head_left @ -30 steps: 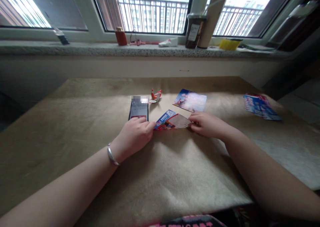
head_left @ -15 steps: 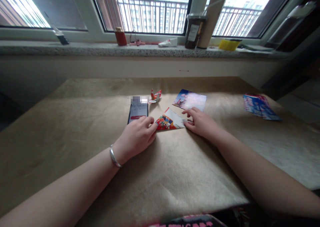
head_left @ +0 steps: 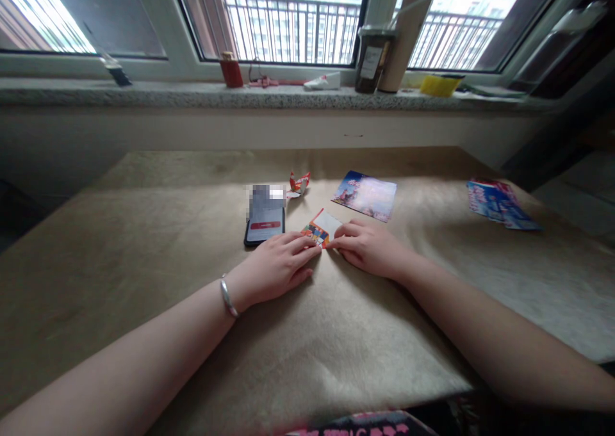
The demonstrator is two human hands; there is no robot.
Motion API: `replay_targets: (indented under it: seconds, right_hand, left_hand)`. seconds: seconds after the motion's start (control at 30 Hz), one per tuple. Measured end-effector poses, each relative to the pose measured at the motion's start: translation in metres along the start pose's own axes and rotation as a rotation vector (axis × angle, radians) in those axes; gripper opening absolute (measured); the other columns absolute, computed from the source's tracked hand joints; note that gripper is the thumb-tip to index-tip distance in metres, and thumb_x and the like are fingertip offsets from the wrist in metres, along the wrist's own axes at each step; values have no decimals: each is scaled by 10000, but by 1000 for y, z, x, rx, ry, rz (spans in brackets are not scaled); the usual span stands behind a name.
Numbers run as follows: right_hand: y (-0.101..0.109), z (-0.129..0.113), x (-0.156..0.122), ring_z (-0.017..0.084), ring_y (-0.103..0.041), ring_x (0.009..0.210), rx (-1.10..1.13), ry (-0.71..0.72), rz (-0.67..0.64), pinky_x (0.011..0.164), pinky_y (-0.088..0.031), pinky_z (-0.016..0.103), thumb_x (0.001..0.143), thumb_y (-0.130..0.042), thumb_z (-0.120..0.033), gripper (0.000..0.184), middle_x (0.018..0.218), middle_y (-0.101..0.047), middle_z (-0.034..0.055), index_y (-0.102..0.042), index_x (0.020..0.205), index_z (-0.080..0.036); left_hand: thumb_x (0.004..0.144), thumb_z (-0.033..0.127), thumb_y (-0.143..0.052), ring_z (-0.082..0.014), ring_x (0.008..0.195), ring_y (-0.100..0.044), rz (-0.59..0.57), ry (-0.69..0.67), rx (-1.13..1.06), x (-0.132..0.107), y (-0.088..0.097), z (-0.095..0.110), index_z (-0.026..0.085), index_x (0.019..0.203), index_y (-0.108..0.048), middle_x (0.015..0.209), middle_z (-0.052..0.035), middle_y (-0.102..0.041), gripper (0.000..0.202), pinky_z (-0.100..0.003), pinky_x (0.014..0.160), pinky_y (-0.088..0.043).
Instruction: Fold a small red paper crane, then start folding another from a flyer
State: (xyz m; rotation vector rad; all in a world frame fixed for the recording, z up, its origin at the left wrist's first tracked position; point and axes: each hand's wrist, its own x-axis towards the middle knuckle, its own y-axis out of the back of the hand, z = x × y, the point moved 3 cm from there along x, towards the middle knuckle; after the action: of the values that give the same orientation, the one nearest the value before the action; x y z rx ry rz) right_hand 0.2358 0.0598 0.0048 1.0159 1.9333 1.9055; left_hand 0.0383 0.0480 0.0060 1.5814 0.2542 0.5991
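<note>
A small folded piece of colourful printed paper (head_left: 323, 226) lies on the tan table cover (head_left: 192, 231), mostly hidden under my fingers. My left hand (head_left: 278, 266), with a silver bracelet at the wrist, lies flat with its fingers stretched out and pressed on the paper's left part. My right hand (head_left: 368, 247) presses down on the paper's right part, fingers extended and together. The fingertips of both hands nearly meet over the fold. A black phone (head_left: 265, 221) with a lit screen lies just left of the paper, beyond my left hand.
A small folded red paper figure (head_left: 300, 182) and a blue picture sheet (head_left: 366, 194) lie farther back. More printed sheets (head_left: 500, 204) sit at the right edge. The window sill holds a red can (head_left: 231, 71), a dark jar (head_left: 372, 58), a cardboard tube and a yellow object (head_left: 439, 85).
The paper was folded smaller. My right hand slid left along it toward my left hand, and both hands went from pinching its ends to pressing flat on it.
</note>
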Motion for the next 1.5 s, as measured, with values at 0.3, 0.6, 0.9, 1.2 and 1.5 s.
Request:
replay_targets:
  seconds: [0.3, 0.6, 0.9, 1.2, 1.5]
  right_hand:
    - [-1, -5, 4, 181, -528, 842, -92, 40, -38, 721, -415, 296, 894, -433, -196, 258, 980, -642, 73, -657, 1020, -215]
    - [8, -5, 2, 173, -541, 814, -106, -31, -95, 711, -397, 284, 871, -449, -185, 237, 928, -650, 69, -679, 921, -205]
    - [24, -3, -4, 155, -568, 787, -132, -115, -160, 654, -372, 258, 817, -490, -163, 213, 906, -660, 42, -693, 843, -220]
    - [30, 7, -9, 140, -583, 726, -67, -230, -262, 618, -376, 252, 770, -510, -118, 226, 880, -664, 41, -708, 817, -216]
    - [30, 19, -14, 156, -607, 720, -8, -231, -312, 671, -439, 274, 728, -518, -86, 285, 866, -675, 46, -740, 837, -226]
  left_hand:
    - [913, 349, -454, -247, 1148, -448, -30, 40, 32, 2, -1, 1, 246, 1298, -453, 1240, -52, -534, 399, -419, 970, -369]
    - [903, 318, -459, -233, 1060, -491, 10, 86, 106, 5, 7, 8, 206, 1164, -548, 1142, -65, -596, 298, -388, 926, -343]
    - [924, 265, -411, -222, 943, -518, 18, 123, 158, 6, 18, 7, 190, 885, -623, 926, -49, -633, 228, -380, 857, -369]
    - [877, 241, -452, -207, 782, -553, -68, 249, 183, 5, 22, 14, 159, 817, -627, 832, -79, -631, 203, -339, 691, -438]
    - [874, 271, -442, -199, 745, -567, -56, 344, 229, 0, 24, 13, 156, 748, -619, 781, -76, -623, 246, -302, 610, -465]
